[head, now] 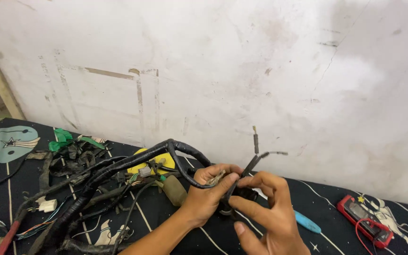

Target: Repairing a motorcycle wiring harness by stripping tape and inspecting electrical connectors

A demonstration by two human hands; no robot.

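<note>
Wiring harness [119, 172], black-taped, lying in a loose tangle on a dark patterned cloth [20, 174] against a scuffed white wall [242, 71]. We cannot tell what the cloth covers, and its lower edge is cut off by the frame. We hold one branch of the harness up near the wall: our left hand [208, 191] is closed around the taped trunk where it loops over the knuckles, and our right hand [265, 208] pinches a thin black lead [244, 172] between thumb and forefinger just beside the left. Thin wire ends [265, 153] fan out above the fingers; their tips are blurred and hard to read. A dark lump under both hands is mostly hidden by them, and we cannot say what it is.

Harness detail: thick trunk wrapped in glossy black tape, splitting into thinner branches; a small grey connector [145, 171] and a white connector [48, 205] hang off it; coloured bare wires [38, 227] show at the lower left. A yellow object [154, 163] sits behind the trunk, largely covered. An olive-brown boot [173, 189] lies just beside the left wrist.

Other items: green scraps [64, 138] on a pile of black tape offcuts at the far left; a blue-handled tool [307, 222], partly hidden behind the right hand; a red multimeter [367, 222] with red lead, well apart at the right.
</note>
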